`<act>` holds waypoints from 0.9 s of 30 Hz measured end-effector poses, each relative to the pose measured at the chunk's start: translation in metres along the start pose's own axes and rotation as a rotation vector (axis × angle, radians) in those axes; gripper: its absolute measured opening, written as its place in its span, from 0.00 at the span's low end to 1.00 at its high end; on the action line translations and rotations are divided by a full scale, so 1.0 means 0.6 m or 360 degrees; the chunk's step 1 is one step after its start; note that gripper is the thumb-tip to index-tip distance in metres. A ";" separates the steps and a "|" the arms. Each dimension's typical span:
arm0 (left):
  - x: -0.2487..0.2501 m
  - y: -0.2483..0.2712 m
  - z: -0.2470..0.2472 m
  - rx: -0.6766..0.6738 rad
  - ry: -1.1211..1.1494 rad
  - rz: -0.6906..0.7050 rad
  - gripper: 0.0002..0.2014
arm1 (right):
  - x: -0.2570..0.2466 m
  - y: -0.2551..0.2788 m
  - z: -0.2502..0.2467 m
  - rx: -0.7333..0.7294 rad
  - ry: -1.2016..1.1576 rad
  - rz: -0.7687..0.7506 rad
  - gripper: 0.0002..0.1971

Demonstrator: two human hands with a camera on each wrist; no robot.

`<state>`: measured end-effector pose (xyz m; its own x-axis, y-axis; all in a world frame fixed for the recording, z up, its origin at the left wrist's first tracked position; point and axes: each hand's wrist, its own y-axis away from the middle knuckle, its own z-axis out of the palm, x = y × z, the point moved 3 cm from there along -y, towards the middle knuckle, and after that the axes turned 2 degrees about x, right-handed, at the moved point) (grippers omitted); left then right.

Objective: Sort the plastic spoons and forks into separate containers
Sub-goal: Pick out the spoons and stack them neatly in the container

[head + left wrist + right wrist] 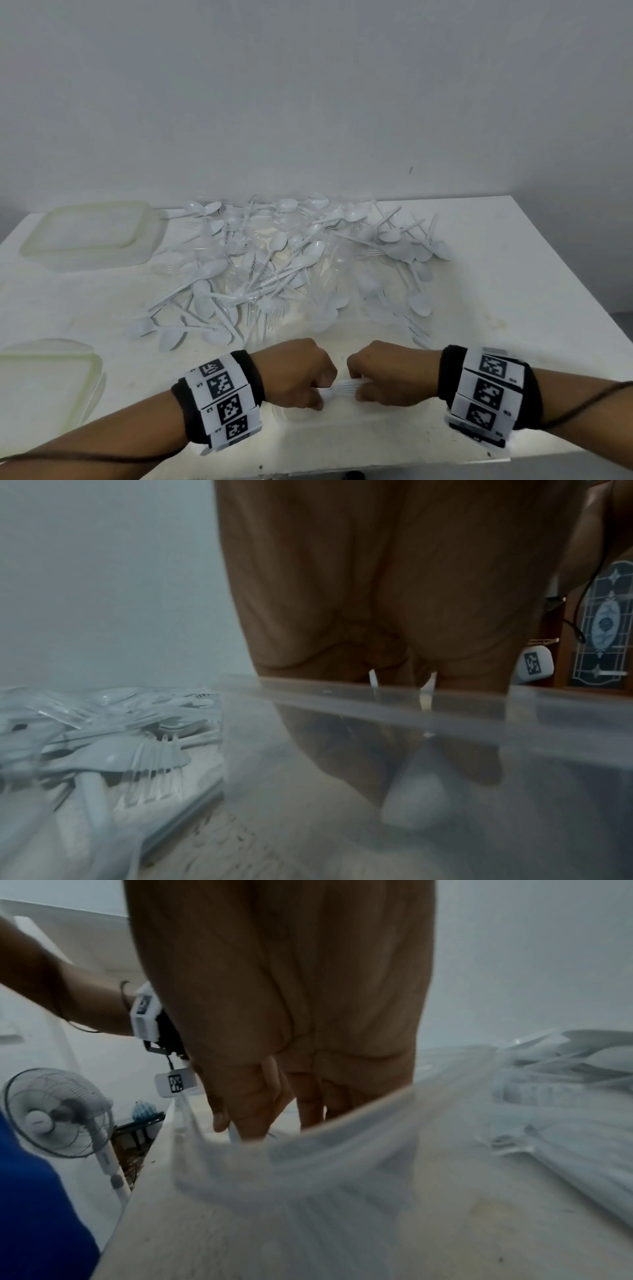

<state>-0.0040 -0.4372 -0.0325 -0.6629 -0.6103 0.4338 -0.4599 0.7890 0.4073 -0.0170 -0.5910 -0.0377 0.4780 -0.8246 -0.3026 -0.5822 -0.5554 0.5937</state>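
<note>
A big heap of white plastic spoons and forks point(291, 263) covers the middle of the white table point(496, 274). At the near edge my left hand point(317, 390) and right hand point(361, 392) meet, both curled round a small bundle of white forks point(344, 387) held between them. The bundle hangs just over a clear plastic container point(291, 416). In the left wrist view my left hand point(394, 653) grips white handles point(373, 681) above the container rim point(462, 699). In the right wrist view my right fingers point(246, 1096) pinch a white utensil point(234, 1133) behind the clear container wall point(342, 1134).
Two pale translucent containers or lids lie at the left: one at the back point(92, 233), one near the front edge point(44, 377). A wall stands right behind the table. A standing fan point(55, 1112) is on the floor beyond the table's edge.
</note>
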 end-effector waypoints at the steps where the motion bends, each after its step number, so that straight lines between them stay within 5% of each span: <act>1: 0.000 -0.001 0.001 -0.0027 0.0016 0.0008 0.16 | 0.002 0.008 0.004 0.0052 0.0039 -0.0001 0.16; 11: 0.001 -0.001 0.012 -0.0223 0.0167 0.0023 0.16 | 0.020 0.060 0.051 0.0477 0.0116 -0.0158 0.12; 27: 0.003 -0.009 0.006 -0.0198 0.0334 -0.0005 0.17 | 0.014 0.044 0.037 0.0242 0.0135 -0.0098 0.10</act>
<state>-0.0047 -0.4424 -0.0366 -0.5184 -0.6242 0.5845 -0.3766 0.7803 0.4993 -0.0431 -0.6152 -0.0411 0.5656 -0.7802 -0.2670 -0.6399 -0.6195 0.4547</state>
